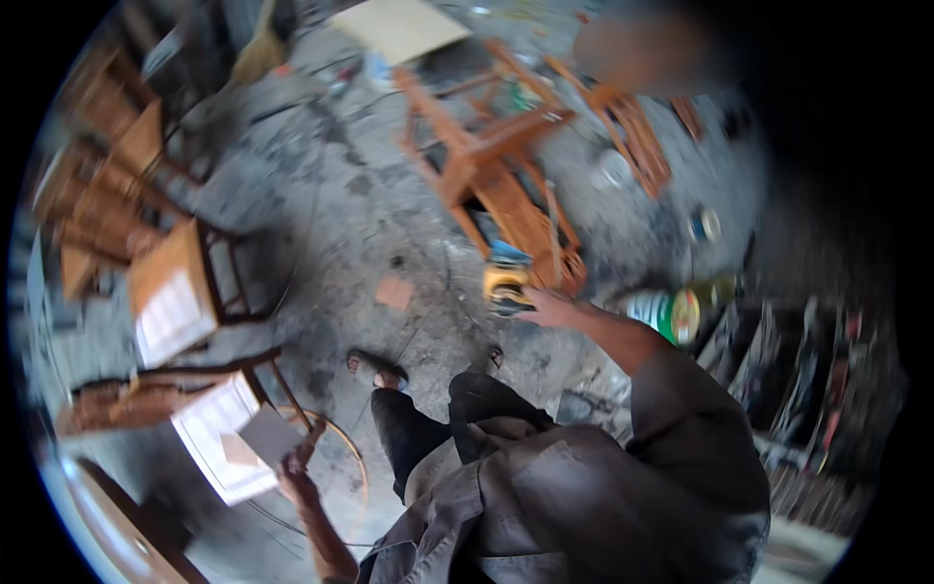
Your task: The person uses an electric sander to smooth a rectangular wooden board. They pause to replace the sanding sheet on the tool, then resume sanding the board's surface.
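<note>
Amid chairs (167, 263) on stained concrete (321, 214), left grip (296, 469) holds a sheet (271, 435), right grip (547, 308) a yellow tool (504, 284).

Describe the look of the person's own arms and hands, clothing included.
The right hand and left hand are gloveless. A loose, plain grey-brown sleeve covers the right upper arm, leaving the forearm bare. The left forearm is bare too. Blur hides finer markings.
</note>
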Demonstrator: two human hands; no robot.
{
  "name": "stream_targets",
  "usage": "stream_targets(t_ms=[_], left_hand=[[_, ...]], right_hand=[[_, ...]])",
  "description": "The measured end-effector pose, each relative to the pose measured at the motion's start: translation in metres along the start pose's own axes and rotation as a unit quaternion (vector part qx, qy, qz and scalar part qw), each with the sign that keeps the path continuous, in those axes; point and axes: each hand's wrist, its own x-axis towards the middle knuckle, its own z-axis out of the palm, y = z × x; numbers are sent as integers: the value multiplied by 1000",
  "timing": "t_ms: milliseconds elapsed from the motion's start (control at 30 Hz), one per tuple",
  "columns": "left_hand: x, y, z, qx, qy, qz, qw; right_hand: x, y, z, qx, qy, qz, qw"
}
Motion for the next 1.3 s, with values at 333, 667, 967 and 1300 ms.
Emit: stream_targets(t_ms=[333,667,967,1300], left_hand=[[-96,133,258,-349,-229,-237,877],[-144,282,399,-325,-332,-127,876],[-156,401,549,-355,-412,-69,836],[-187,465,650,-375,-471,-104,791]], right_hand=[[-105,79,48,103,199,-34,974],[-144,107,-25,241,314,-96,913],[-178,115,-64,453,339,-156,809],[-223,132,-112,565,257,-12,784]])
